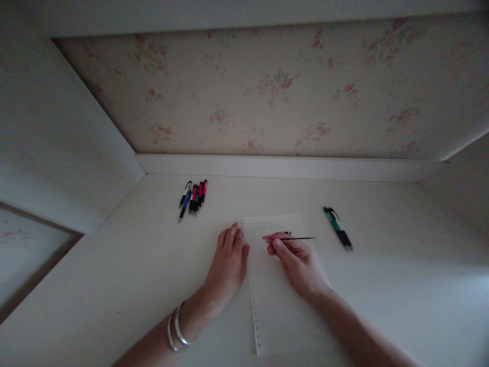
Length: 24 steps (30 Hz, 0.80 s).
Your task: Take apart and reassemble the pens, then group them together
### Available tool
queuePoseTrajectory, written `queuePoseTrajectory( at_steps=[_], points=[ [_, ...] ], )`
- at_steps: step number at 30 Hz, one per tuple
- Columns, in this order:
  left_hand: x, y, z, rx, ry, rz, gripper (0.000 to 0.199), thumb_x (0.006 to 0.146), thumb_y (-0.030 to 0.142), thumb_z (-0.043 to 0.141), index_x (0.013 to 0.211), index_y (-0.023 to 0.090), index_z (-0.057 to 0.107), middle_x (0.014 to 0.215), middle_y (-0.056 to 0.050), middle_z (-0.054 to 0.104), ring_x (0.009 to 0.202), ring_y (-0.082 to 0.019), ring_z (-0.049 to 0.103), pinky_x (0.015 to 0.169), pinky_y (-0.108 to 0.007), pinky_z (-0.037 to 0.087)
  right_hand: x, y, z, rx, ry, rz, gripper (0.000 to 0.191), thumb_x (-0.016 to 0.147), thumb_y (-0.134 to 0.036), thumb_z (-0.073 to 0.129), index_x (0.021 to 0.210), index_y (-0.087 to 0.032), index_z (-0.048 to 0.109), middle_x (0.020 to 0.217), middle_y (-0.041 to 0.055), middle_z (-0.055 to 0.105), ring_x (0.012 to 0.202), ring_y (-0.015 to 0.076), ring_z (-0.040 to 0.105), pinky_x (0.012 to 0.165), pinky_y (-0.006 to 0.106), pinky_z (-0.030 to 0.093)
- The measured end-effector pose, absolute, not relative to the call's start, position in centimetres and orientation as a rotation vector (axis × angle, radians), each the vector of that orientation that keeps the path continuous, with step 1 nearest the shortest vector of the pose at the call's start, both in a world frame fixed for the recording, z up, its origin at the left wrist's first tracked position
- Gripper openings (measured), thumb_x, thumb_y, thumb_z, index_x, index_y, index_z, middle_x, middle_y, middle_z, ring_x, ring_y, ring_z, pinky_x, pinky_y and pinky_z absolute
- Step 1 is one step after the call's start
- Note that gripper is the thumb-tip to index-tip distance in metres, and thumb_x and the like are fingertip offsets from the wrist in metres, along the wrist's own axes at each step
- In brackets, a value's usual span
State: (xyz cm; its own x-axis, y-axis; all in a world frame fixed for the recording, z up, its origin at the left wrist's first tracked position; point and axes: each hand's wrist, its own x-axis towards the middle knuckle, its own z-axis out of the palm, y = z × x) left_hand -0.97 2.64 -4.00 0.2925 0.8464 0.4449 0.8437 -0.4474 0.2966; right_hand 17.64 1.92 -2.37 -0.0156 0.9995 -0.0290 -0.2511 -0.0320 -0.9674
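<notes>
Fingers of the right hand point(300, 262) were pinched, thumb against forefinger, around a thin dark rod point(303, 238), which looked like a bare pen refill and lay almost level across the grip, its far end poking out to the right. The left hand point(229, 250) gripped nothing; its fingers were loosely spread, resting palm down at the left edge of a sheet of paper point(282, 316), the thumb just over the margin with its row of holes. That sheet lay on the white desk point(133, 265) between the hands, partly under the right one, with a few lines of faint handwriting point(267, 226) near its top and the lower part looking bare. A cluster of pens point(194, 199) lay beyond the left hand, and green-and-black pens point(338, 229) lay off to the right, apart from the paper. Judging by the pose, the step in hand was writing, with the rod's point near the latest line, though whether it touched the paper could not be told. The next move seemed to call for a close, light pinch, since so slender a rod might roll or flex, and for the left hand to steady the margin.
</notes>
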Motion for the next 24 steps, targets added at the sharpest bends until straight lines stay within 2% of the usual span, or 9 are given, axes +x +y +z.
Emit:
queuePoseTrajectory(
  at_steps=[2,5,11,15,20,24],
  points=[
    [-0.8,2.7,-3.6,2.51,1.646,0.856,0.023,0.096,0.012,0.048,0.117,0.012,0.058,0.124,-0.016,0.058,0.117,-0.031,0.052,0.099,-0.052,0.051,17.7,1.9,-2.4,-1.033,-1.018,1.344,0.018,0.087,-0.038,0.07,0.09,-0.022,0.078,0.098,0.0061,0.074,0.077,0.0145,0.062,0.075,0.029,0.049],
    [-0.8,2.8,-3.1,2.514,1.571,0.825,0.019,0.095,0.007,0.046,0.107,0.013,0.06,0.11,-0.012,0.064,0.108,-0.027,0.057,0.097,-0.047,0.052,17.8,1.9,-2.4,-1.024,-1.026,1.333,0.018,0.087,-0.039,0.071,0.089,-0.022,0.078,0.1,0.0069,0.074,0.078,0.0152,0.062,0.075,0.03,0.049],
    [-0.8,2.2,-2.4,2.43,1.495,0.858,0.017,0.097,0.01,0.044,0.108,0.016,0.055,0.091,-0.008,0.066,0.084,-0.024,0.062,0.077,-0.041,0.055,17.8,2.0,-2.7,-1.008,-1.018,1.346,0.016,0.088,-0.037,0.07,0.093,-0.024,0.077,0.095,0.0046,0.074,0.077,0.0139,0.062,0.074,0.028,0.049],
    [-0.6,1.8,-1.6,2.414,1.395,0.88,0.02,0.099,0.014,0.043,0.116,0.016,0.054,0.095,-0.008,0.067,0.087,-0.024,0.062,0.078,-0.039,0.054,17.7,2.0,-2.3,-1.013,-1.041,1.343,0.015,0.088,-0.037,0.07,0.093,-0.024,0.077,0.094,0.004,0.073,0.076,0.0135,0.061,0.074,0.028,0.049],
    [-0.6,1.9,-1.4,2.434,1.344,0.93,0.014,0.101,0.021,0.045,0.102,0.018,0.059,0.089,-0.006,0.067,0.081,-0.022,0.062,0.075,-0.037,0.053,17.6,1.9,-1.5,-1.057,-1.156,1.348,0.019,0.086,-0.039,0.07,0.088,-0.022,0.077,0.087,0.0044,0.073,0.073,0.0145,0.062,0.071,0.028,0.05],
    [-0.7,1.8,-1.6,2.418,1.27,1.013,0.013,0.101,0.025,0.047,0.103,0.018,0.058,0.089,-0.005,0.068,0.079,-0.021,0.063,0.072,-0.035,0.053,17.4,1.9,-1.3,-1.053,-1.225,1.351,0.021,0.084,-0.041,0.07,0.084,-0.021,0.077,0.08,0.0035,0.071,0.071,0.0147,0.062,0.069,0.027,0.051]
  ],
)
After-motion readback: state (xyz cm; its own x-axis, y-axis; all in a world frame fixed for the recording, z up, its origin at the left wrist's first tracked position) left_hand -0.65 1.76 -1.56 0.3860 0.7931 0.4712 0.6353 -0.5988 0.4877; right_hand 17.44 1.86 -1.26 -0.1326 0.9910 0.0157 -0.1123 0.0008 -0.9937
